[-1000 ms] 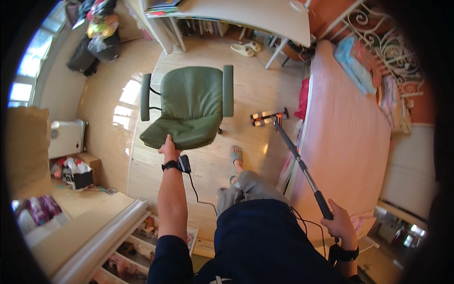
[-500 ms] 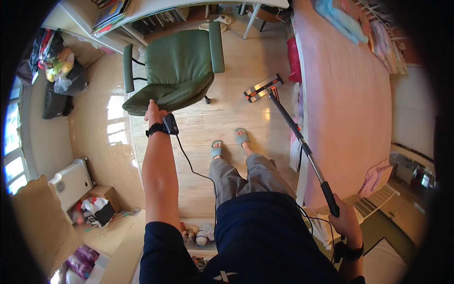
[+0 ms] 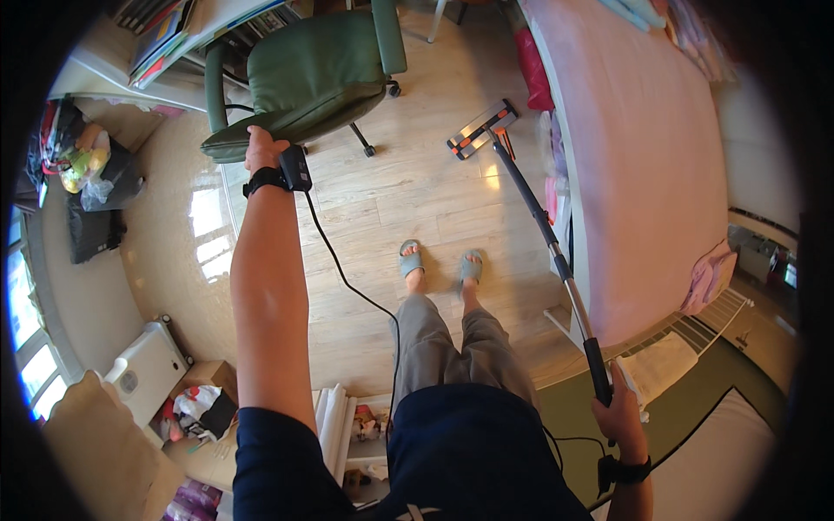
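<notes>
Wrapped around the dark lower grip of a flat mop, the right hand is closed at the near right, beside the person's body. From there the pole slants away to the far left, and the mop's rectangular head, silver and black with orange parts, rests on the wood-plank floor, just beside the bed.

Out to the far left, the left hand clasps the near padded edge of a green swivel armchair; some of its fingers are hidden, so how far they curl under cannot be told. The chair stands on the floor to the left of the mop head, well apart from it, with caster legs showing beneath its right side. A black device is strapped on the left wrist, and its black cable runs down toward the person's waist.

Between chair and body, both feet stand on the planks in grey-green slippers. Along the right side the bed wears a pink sheet, with a red bundle hanging at its left edge. At the near left, a cardboard box sits close to a white appliance.
</notes>
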The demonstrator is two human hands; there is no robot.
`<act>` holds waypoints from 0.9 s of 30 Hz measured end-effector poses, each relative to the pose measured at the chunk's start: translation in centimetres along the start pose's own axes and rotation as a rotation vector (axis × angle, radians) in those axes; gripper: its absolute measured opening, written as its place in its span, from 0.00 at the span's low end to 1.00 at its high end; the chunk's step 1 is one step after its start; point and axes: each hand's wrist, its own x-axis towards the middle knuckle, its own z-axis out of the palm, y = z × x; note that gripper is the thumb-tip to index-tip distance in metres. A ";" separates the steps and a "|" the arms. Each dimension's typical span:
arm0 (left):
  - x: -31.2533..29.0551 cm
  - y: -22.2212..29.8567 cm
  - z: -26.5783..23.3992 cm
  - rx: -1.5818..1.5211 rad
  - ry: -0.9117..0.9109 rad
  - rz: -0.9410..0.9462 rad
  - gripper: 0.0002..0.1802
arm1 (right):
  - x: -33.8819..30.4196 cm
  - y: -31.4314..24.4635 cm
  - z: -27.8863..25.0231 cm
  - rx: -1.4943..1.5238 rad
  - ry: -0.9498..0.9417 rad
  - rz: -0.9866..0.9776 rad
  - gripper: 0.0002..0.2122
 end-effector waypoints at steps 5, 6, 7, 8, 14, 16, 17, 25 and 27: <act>-2.7 1.3 2.1 -0.089 -0.214 0.052 0.50 | -0.5 5.2 5.9 0.505 -0.217 0.241 0.17; -3.5 1.2 2.5 -0.022 -0.231 0.125 0.52 | -0.4 6.0 6.8 0.676 -0.271 0.342 0.14; -4.2 1.1 2.9 -0.091 -0.328 0.119 0.53 | -0.5 6.7 7.0 0.848 -0.293 0.393 0.08; -4.6 -0.1 2.6 -0.197 -0.369 0.112 0.54 | -0.2 7.3 7.6 0.832 -0.309 0.374 0.08; -6.8 -25.0 -2.7 0.442 -0.649 0.441 0.48 | 1.5 11.1 10.9 0.528 -0.340 0.202 0.14; -10.1 -38.0 -4.3 1.088 -0.770 1.462 0.34 | 2.1 13.2 11.7 0.529 -0.367 0.189 0.19; -14.0 -45.9 -3.4 0.728 -0.996 0.841 0.29 | 2.4 14.2 12.1 0.479 -0.355 0.151 0.20; -50.7 -66.1 2.1 0.128 -0.480 -0.773 0.28 | -2.3 22.7 15.4 0.217 -0.455 0.092 0.25; -52.1 -65.2 0.7 0.273 -0.417 -0.656 0.25 | -3.6 23.2 15.6 0.299 -0.406 -0.056 0.29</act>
